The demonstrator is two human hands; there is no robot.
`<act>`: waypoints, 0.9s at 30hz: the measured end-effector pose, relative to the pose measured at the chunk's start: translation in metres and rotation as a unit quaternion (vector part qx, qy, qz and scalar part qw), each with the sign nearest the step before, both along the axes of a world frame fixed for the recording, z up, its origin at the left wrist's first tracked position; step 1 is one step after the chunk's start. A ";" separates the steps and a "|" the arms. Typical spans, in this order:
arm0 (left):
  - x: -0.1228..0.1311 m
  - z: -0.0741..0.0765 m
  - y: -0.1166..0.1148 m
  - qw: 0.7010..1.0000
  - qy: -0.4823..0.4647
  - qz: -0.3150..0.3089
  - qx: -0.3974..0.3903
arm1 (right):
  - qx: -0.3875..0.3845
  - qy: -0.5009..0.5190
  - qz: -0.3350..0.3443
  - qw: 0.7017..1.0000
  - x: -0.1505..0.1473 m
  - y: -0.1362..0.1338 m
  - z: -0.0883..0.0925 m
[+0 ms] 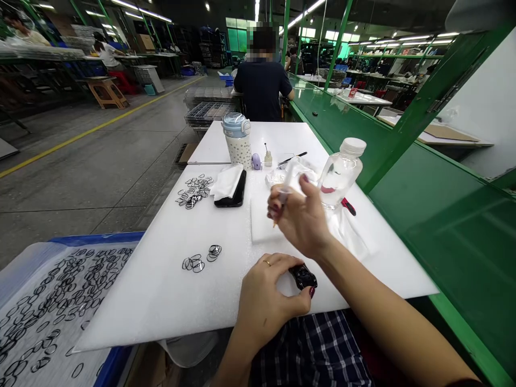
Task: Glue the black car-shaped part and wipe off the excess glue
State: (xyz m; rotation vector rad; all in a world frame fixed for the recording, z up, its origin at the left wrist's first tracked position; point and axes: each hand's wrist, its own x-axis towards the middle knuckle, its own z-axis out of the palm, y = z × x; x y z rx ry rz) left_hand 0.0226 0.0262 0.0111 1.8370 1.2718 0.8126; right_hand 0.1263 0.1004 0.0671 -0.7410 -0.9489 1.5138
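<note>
Seems midway: left hand [268,293] pinches a part [305,276] by the tabletop's [161,301] near edge, right hand [302,217] a tool [284,193]. Loose left-edge rings [194,201]: done or waiting, unclear.

Left of the white table [161,301], the blue-edged tray [97,238] is cut off. Above the table, we cannot identify the pale item [284,193] in the blurred right hand [304,217]; on the table, the left hand [266,295] partly hides a black piece [304,277].
</note>
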 end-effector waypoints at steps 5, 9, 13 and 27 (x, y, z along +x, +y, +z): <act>-0.001 -0.003 -0.001 1.000 -0.011 -0.010 0.013 | -0.021 -0.113 -0.005 0.993 -0.013 0.025 -0.034; -0.001 -0.004 -0.001 1.000 -0.008 -0.006 0.017 | 0.020 -0.219 0.052 0.974 0.012 0.025 -0.037; -0.001 -0.006 -0.002 1.000 -0.003 -0.008 0.026 | 0.050 -0.295 0.038 0.953 0.029 0.032 -0.045; -0.002 -0.007 -0.004 0.999 0.004 -0.010 0.031 | 0.169 -0.286 0.097 0.938 0.029 0.012 -0.049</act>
